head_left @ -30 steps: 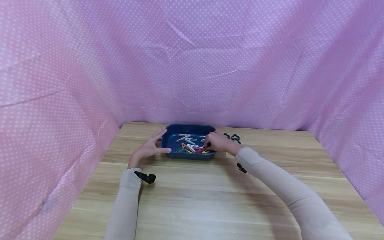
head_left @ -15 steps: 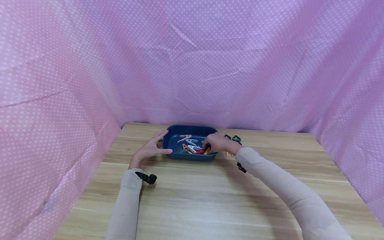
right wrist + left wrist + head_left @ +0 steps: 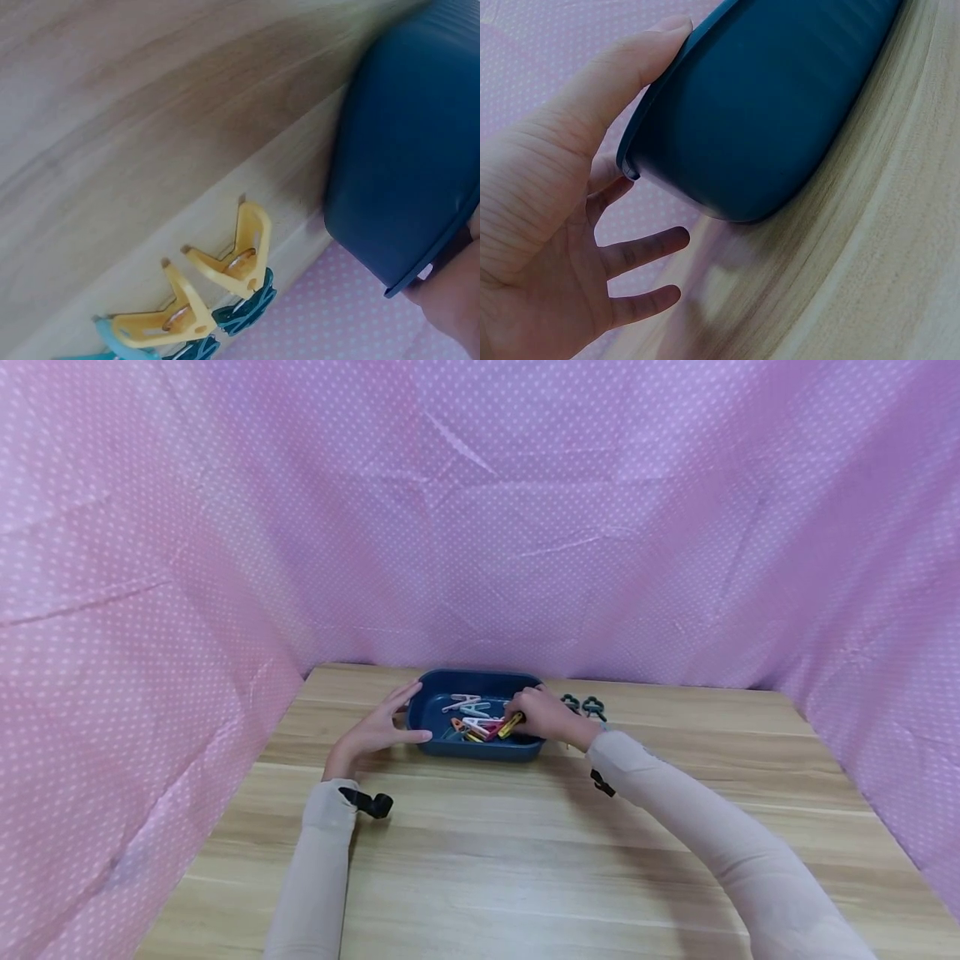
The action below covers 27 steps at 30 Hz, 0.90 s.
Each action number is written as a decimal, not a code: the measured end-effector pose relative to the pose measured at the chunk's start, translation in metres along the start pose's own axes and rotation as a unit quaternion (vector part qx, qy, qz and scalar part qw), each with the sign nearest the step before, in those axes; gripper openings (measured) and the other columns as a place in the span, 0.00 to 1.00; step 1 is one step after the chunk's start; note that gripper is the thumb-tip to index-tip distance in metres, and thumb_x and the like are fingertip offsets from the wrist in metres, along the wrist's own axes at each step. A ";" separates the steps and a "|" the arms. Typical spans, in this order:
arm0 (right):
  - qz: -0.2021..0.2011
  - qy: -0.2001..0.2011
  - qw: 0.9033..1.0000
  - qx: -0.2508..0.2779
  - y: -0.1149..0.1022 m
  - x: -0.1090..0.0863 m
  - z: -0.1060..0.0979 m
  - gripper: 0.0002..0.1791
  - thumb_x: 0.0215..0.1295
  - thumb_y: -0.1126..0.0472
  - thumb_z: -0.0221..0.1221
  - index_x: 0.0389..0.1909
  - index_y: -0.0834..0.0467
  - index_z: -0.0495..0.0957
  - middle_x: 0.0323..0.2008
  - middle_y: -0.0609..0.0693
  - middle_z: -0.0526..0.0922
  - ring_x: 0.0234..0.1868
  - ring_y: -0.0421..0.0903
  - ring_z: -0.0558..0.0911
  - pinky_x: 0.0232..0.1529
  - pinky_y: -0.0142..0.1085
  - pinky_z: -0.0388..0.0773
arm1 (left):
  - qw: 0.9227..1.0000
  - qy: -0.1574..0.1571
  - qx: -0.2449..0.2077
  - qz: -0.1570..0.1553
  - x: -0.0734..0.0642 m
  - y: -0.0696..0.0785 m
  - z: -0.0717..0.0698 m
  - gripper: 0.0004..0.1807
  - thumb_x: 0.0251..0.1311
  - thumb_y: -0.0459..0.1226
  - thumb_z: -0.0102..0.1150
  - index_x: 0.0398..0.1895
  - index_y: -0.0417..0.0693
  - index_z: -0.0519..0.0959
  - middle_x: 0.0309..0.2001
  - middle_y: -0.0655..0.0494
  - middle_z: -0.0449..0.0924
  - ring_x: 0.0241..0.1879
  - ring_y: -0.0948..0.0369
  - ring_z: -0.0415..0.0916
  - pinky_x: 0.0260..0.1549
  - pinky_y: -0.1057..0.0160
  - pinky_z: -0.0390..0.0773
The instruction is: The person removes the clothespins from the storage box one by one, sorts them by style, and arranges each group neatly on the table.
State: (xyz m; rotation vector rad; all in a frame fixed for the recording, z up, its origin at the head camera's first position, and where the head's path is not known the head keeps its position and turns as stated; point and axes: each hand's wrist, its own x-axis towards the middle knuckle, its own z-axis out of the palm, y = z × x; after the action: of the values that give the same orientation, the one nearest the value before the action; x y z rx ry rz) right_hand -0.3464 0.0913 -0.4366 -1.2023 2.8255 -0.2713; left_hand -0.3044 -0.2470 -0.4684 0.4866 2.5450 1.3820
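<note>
A dark blue plastic bin (image 3: 480, 751) holds several coloured clothespins, among them a white one (image 3: 478, 724) and a pale blue one (image 3: 475, 710). My left hand (image 3: 372, 724) spans the bin's left end, thumb and fingers spread. In the left wrist view the thumb (image 3: 641, 60) lies along the rim, while the lower fingers stretch out beside the wall. Over the bin's right side, my right hand (image 3: 546, 714) pinches a yellow clothespin (image 3: 512, 724) with its fingers pointing down. In the right wrist view that hand is mostly out of frame, with only a part showing at the right edge.
Right of the bin lie yellow clothespins (image 3: 165, 315), dark green clips (image 3: 593, 706) and a teal one (image 3: 116, 341). They rest on the wooden table (image 3: 465, 860). Pink dotted cloth (image 3: 480, 527) hangs behind the table and along its sides.
The right hand has lifted slightly among the clothespins, and a yellow clothespin now shows in its fingers. The left hand stays at the bin's left end.
</note>
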 end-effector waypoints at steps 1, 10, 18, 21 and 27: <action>0.002 0.003 1.000 -0.005 0.000 0.000 0.000 0.06 0.64 0.59 0.70 0.41 0.53 0.89 0.44 0.48 0.89 0.50 0.49 0.83 0.59 0.54 0.74 | 1.000 0.000 0.003 0.003 0.000 0.000 0.000 0.57 0.58 0.49 0.74 0.84 0.61 0.46 0.84 0.62 0.37 0.81 0.45 0.45 0.74 0.36 0.56; -0.015 0.028 0.999 -0.035 -0.004 -0.004 -0.002 0.07 0.63 0.61 0.70 0.41 0.52 0.90 0.42 0.48 0.86 0.49 0.50 0.79 0.56 0.51 0.74 | 1.000 -0.004 -0.008 0.011 0.000 0.001 0.001 0.56 0.60 0.46 0.73 0.84 0.58 0.46 0.84 0.59 0.36 0.79 0.40 0.50 0.72 0.35 0.61; -0.045 0.068 0.996 -0.038 -0.002 -0.007 0.001 0.05 0.64 0.61 0.69 0.40 0.53 0.90 0.38 0.48 0.86 0.44 0.49 0.79 0.52 0.50 0.73 | 1.000 -0.002 -0.013 0.016 0.001 0.002 0.003 0.55 0.60 0.43 0.73 0.84 0.56 0.47 0.84 0.57 0.36 0.79 0.39 0.50 0.72 0.34 0.59; -0.054 0.089 0.994 -0.036 -0.001 -0.008 0.002 0.05 0.65 0.60 0.69 0.40 0.54 0.90 0.38 0.48 0.86 0.43 0.48 0.79 0.51 0.49 0.73 | 1.000 0.000 -0.008 0.015 0.000 0.002 0.002 0.55 0.60 0.44 0.73 0.84 0.56 0.47 0.84 0.57 0.37 0.80 0.41 0.48 0.73 0.35 0.58; -0.077 0.137 0.987 -0.042 -0.003 -0.013 -0.001 0.05 0.63 0.60 0.70 0.39 0.55 0.89 0.38 0.49 0.86 0.44 0.49 0.80 0.53 0.49 0.74 | 1.000 -0.001 -0.003 0.010 -0.001 0.001 0.002 0.55 0.61 0.45 0.73 0.84 0.57 0.47 0.84 0.57 0.36 0.79 0.40 0.49 0.72 0.34 0.59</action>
State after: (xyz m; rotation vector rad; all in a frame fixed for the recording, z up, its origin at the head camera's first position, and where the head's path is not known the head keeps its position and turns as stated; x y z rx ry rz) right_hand -0.3352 0.0982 -0.4356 -1.5145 3.0033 -0.3530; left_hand -0.3026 -0.2455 -0.4684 0.5144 2.5410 1.3952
